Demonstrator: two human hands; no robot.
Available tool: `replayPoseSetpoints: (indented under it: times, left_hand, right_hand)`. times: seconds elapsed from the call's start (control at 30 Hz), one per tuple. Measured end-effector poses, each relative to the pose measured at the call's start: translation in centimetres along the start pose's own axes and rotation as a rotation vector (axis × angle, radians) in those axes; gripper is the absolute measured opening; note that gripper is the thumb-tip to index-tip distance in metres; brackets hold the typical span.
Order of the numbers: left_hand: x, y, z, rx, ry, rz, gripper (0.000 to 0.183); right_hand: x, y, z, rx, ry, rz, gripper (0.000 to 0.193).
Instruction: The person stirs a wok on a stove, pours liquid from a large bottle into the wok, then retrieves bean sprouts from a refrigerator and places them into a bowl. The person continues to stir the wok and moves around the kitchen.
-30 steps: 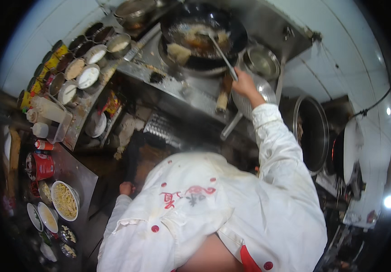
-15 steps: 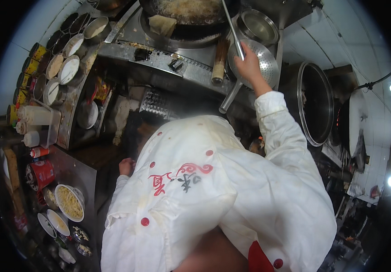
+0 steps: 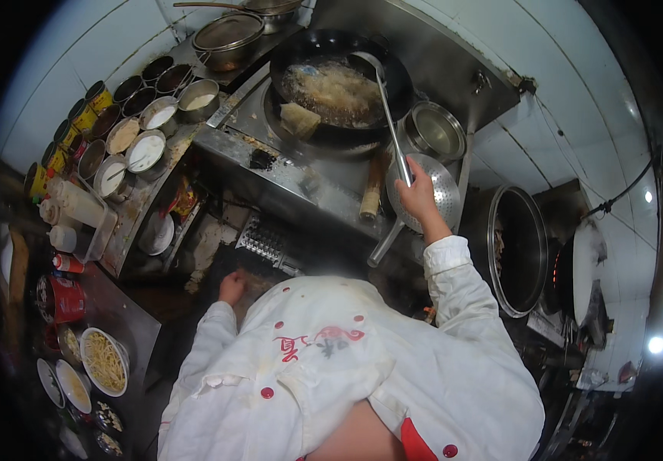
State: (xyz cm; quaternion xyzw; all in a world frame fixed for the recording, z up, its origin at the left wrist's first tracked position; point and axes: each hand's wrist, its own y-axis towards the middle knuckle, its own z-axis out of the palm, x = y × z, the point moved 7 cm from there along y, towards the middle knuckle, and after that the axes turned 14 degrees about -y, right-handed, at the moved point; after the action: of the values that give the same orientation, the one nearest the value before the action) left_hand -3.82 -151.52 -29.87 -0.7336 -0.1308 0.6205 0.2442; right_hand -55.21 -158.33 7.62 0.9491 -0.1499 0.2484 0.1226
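My right hand (image 3: 417, 201) is closed round the handle end of a long metal ladle (image 3: 393, 127). The ladle's bowl rests inside the far right part of a black wok (image 3: 398, 81), partly hidden by its rim and steam. Pale golden food (image 3: 339, 94) bubbles in the wok in frothing liquid. A folded tan cloth (image 3: 299, 119) lies over the wok's near left rim. Just under my right hand is a perforated metal strainer (image 3: 445, 192), its handle pointing toward me. My left hand (image 3: 232, 287) hangs low by my left side, fingers curled, with nothing visible in them.
A metal pot (image 3: 437, 131) and a bamboo brush (image 3: 371, 201) sit beside the wok. To the left stand several seasoning bowls (image 3: 147, 151), squeeze bottles (image 3: 74, 201) and a bowl of noodle-like strips (image 3: 105, 361). A tall steel pot (image 3: 493, 253) is at the right.
The view has tilted up, so the whole wok and the ladle's bowl now show. My left hand shows more fully. My right hand keeps its hold on the ladle.
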Motion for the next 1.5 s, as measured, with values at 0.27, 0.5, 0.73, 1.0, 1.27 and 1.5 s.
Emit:
replayPoseSetpoints:
  times: [0.27,0.5,0.73,1.0,1.27,1.5]
  left_hand:
    - [14.7,-8.4,-6.6,-0.185,0.314,-0.160,0.025]
    - [20.5,-13.7,-8.5,0.158,1.040,0.131,0.015]
    - [15.9,-13.1,-9.1,-0.300,-0.062,-0.179,0.021]
    - [17.1,-13.4,-7.2,-0.341,0.226,-0.110,0.018]
    - [22.8,-15.1,-9.8,-0.285,0.011,-0.195,0.022]
    - [19.6,-14.8,-8.9,-0.121,0.432,0.101,0.016]
  right_hand:
    - [2.9,1.4,1.8,-0.028,-0.101,-0.107,0.066]
    - [3.5,3.5,5.8,0.160,-0.073,-0.053,0.061]
    - [5.3,6.1,9.5,0.040,-0.143,-0.119,0.064]
    - [9.8,10.6,6.4,0.043,-0.552,-0.172,0.061]
    - [8.8,10.9,7.6,0.178,-0.768,-0.264,0.058]
    - [5.1,8.9,8.2,0.261,-0.702,-0.208,0.056]
